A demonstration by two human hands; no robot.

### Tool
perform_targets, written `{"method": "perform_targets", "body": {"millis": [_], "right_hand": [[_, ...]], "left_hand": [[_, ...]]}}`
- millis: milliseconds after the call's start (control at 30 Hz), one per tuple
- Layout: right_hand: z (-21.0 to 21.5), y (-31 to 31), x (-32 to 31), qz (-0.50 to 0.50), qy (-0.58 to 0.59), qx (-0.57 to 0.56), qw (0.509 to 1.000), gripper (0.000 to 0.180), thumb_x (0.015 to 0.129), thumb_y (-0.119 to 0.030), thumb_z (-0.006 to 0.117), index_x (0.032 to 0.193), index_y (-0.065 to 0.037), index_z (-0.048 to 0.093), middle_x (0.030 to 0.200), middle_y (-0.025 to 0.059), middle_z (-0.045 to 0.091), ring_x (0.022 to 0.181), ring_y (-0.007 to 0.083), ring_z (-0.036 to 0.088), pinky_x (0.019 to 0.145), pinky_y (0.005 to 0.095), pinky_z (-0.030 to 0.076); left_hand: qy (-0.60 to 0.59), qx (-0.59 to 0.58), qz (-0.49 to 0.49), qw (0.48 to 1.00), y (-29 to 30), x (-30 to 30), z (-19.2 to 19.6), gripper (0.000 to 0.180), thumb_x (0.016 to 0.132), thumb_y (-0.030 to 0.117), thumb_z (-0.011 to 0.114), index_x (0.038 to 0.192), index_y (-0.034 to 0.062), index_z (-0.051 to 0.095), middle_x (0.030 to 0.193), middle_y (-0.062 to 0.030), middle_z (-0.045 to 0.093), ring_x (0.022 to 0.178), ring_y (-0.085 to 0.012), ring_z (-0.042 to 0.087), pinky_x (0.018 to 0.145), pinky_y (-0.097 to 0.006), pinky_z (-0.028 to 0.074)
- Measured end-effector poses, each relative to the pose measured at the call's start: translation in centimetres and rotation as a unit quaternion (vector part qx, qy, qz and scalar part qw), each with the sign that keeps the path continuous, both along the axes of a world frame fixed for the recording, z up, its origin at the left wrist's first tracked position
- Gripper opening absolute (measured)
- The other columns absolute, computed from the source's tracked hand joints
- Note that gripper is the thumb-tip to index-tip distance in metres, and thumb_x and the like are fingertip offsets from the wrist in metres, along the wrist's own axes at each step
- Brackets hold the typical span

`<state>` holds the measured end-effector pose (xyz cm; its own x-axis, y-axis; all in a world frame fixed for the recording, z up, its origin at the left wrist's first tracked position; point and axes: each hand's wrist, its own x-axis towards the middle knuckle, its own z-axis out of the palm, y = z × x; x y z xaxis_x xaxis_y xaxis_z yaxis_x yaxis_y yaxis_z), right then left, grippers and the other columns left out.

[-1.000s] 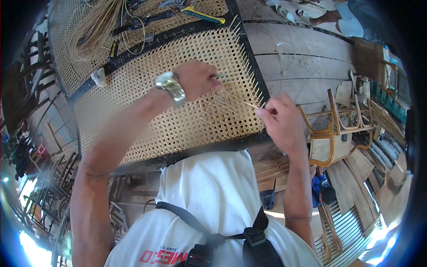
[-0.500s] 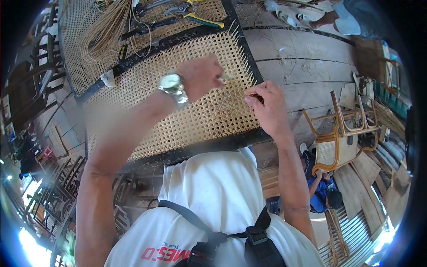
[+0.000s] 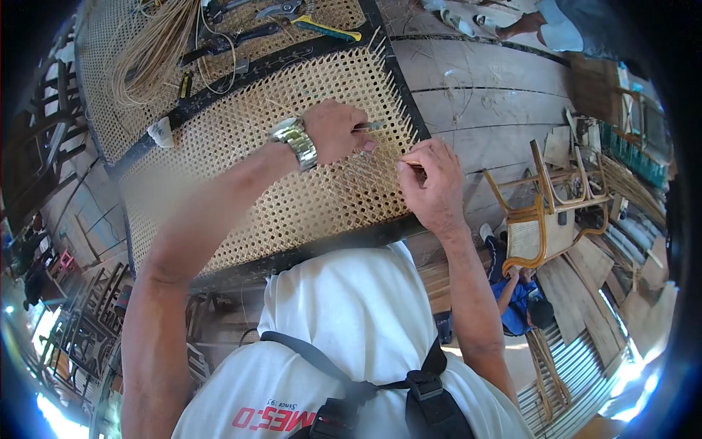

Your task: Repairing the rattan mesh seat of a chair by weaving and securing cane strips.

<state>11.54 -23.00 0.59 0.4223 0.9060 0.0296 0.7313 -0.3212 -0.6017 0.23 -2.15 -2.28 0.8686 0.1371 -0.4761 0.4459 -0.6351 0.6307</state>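
Note:
Woven cane webbing (image 3: 292, 197) is stretched in a black frame (image 3: 322, 245) in front of me. My left hand (image 3: 338, 132), with a metal watch (image 3: 295, 143) on its wrist, is over the webbing near its right side. Its fingers are closed around a thin, greyish, pointed tool (image 3: 371, 126) whose exact kind I cannot make out. At the frame's right edge, my right hand (image 3: 435, 179) pinches what looks like a cane strand (image 3: 411, 162). Loose strand ends (image 3: 395, 84) stick out along the webbing's right border.
A bundle of cane strands (image 3: 157, 55) lies on the far panel, beside pruning shears (image 3: 325, 29) with yellow-green handles. A white crumpled piece (image 3: 161, 132) rests on the frame's crossbar. To the right, a person in blue (image 3: 523, 307) holds a wooden chair (image 3: 541, 227). Another person's leg (image 3: 523, 25) shows far right.
My left hand has turned and lowered slightly, and the thin tool in it now shows clearly. My right hand has closed its fingers a little more. The whole view has shifted slightly.

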Motion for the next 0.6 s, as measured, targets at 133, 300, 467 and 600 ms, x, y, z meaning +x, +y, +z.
{"method": "perform_targets", "body": {"millis": [133,300,467,600], "right_hand": [[0.1,-0.7,0.4,0.015,-0.001,0.006,1.000,0.015,0.077,-0.008,0.073,0.086,-0.013,0.062,0.093,0.0026,0.059,0.086,0.0258,0.056,0.074,0.0406,0.040],[1.8,-0.7,0.6,-0.023,0.060,0.006,0.998,0.023,0.080,-0.015,0.076,0.100,-0.008,0.066,0.102,0.0047,0.062,0.098,0.0236,0.059,0.087,0.0394,0.046],[1.3,-6.8,2.9,-0.204,0.179,-0.014,0.963,0.035,0.091,-0.025,0.073,0.116,-0.002,0.064,0.103,0.0105,0.066,0.102,0.0217,0.064,0.094,0.0344,0.049],[2.6,-9.9,3.2,-0.209,0.222,-0.120,0.945,0.028,0.095,-0.026,0.069,0.098,0.002,0.065,0.081,0.0073,0.064,0.074,0.0166,0.059,0.070,0.0302,0.049]], "left_hand": [[0.003,0.024,0.061,0.998,4.3,-2.7,-0.5,0.042,0.089,0.046,0.069,0.081,0.0053,0.065,0.066,-0.0121,0.061,0.059,-0.0252,0.059,0.059,-0.040,0.045],[0.011,0.089,0.070,0.993,9.6,-4.8,-0.8,0.041,0.087,0.044,0.074,0.075,0.0073,0.062,0.060,-0.0064,0.056,0.053,-0.0183,0.052,0.054,-0.038,0.040],[0.128,0.360,0.083,0.920,17.0,-8.4,2.7,0.045,0.084,0.050,0.074,0.095,0.0064,0.072,0.094,-0.0139,0.067,0.084,-0.0302,0.069,0.075,-0.046,0.054],[-0.073,0.340,0.159,0.924,12.3,-6.7,4.5,0.048,0.088,0.050,0.070,0.112,0.0082,0.071,0.111,-0.0147,0.064,0.095,-0.0295,0.066,0.081,-0.043,0.054]]}}
